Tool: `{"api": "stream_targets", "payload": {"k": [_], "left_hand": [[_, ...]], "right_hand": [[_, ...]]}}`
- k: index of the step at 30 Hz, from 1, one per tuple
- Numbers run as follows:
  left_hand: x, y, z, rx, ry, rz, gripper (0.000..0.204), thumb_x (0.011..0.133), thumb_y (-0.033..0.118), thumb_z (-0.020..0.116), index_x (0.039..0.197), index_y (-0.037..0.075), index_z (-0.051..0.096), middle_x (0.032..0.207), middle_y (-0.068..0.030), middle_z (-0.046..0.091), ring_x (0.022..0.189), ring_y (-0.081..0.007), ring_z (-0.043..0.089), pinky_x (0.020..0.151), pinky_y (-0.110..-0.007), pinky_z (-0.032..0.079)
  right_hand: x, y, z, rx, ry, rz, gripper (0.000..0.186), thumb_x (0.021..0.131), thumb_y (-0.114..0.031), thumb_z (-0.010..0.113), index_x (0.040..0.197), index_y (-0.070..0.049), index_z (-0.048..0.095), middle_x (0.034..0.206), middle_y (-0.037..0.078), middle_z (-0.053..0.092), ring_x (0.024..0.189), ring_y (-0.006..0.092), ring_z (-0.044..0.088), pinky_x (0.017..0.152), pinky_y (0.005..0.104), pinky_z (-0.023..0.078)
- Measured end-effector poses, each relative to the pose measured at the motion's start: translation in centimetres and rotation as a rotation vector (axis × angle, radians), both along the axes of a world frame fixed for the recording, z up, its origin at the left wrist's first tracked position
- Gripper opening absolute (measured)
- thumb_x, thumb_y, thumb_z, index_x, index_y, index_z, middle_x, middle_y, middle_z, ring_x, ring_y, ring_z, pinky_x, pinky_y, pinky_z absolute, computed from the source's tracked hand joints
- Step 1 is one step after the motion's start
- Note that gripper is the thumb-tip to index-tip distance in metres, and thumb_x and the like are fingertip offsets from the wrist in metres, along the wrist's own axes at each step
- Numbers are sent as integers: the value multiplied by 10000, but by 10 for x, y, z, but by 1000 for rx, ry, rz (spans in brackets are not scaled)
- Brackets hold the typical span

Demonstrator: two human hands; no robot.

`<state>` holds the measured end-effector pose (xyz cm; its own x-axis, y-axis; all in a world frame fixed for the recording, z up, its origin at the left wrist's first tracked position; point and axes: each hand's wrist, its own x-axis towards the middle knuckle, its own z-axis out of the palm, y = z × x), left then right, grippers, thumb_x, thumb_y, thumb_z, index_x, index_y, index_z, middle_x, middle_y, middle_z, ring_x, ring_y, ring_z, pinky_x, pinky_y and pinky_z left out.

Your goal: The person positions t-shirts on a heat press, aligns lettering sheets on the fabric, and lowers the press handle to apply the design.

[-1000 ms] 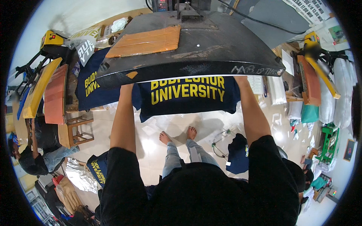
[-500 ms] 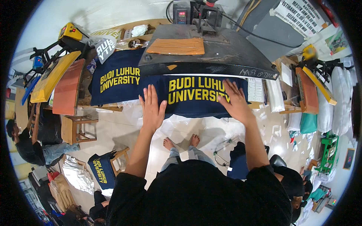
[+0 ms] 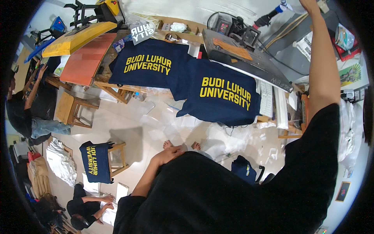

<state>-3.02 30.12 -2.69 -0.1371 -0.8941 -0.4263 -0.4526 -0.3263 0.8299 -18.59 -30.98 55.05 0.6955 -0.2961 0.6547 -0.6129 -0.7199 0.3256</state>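
A navy shirt with yellow lettering (image 3: 226,91) lies spread at the front of the heat press, its near edge hanging over the front. Above its far edge is the press's black upper plate (image 3: 249,54), with a brown taped patch on top. Another navy shirt with yellow lettering (image 3: 148,64) lies on the table to the left, touching the first. My left hand (image 3: 170,153) rests at my waist, fingers stretched out, holding nothing I can see. My right arm is raised high at the right; only part of my right hand (image 3: 309,5) shows at the top edge, its fingers cut off.
An orange press bed (image 3: 87,58) under a yellow upper plate (image 3: 78,38) stands at left. A wooden stool (image 3: 74,109) and a shirt-draped stool (image 3: 95,162) stand on the floor. One co-worker (image 3: 23,105) is at far left, another (image 3: 87,206) sits low at lower left.
My left hand has drawn back from the shirt to my waist. My right hand has left the shirt and gone up to the top right. The view has turned, and more of the shirt shows.
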Motion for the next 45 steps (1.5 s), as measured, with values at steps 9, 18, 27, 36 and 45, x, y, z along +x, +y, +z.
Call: {"api": "stream_targets", "payload": {"k": [9, 18, 27, 36, 45], "left_hand": [[67, 92, -122, 233, -35, 814, 754, 961, 510, 591, 1402, -94, 504, 1410, -311, 540, 1352, -399, 512, 1132, -407, 405], [41, 56, -123, 323, 34, 1127, 655, 979, 420, 609, 1387, -87, 530, 1345, -309, 596, 1302, -366, 571, 1073, -406, 457], [30, -22, -36, -94, 174, 1078, 482, 1030, 317, 559, 1340, -51, 588, 1259, -237, 674, 1183, -317, 650, 1007, -394, 500], [114, -47, 36, -332, 31, 879, 432, 1057, 301, 520, 1310, -40, 602, 1202, -184, 696, 1163, -261, 632, 1043, -379, 448], [76, -109, 92, -529, 0, 622, 279, 1027, 211, 555, 1143, -8, 683, 1125, -170, 718, 1095, -303, 661, 985, -387, 475]], "right_hand": [[-10, 235, -173, 971, 680, -541, 814, 651, -530, 905, 1167, 33, 623, 1090, 214, 678, 974, 332, 662, 872, 428, 515], [-45, 248, -360, 1193, 817, -47, 329, 848, -327, 675, 780, -8, 629, 730, 225, 676, 724, 454, 668, 687, 511, 536], [-64, 248, -429, 1028, 702, 50, 333, 867, -361, 647, 769, -43, 643, 711, 235, 667, 675, 442, 662, 660, 541, 524], [-49, 274, -414, 977, 438, -278, 289, 800, -324, 643, 750, -48, 712, 760, 213, 714, 740, 398, 720, 738, 504, 583], [-49, 278, -404, 993, 532, -277, 286, 756, -321, 672, 866, -63, 727, 871, 196, 738, 841, 360, 733, 773, 479, 589]]}}
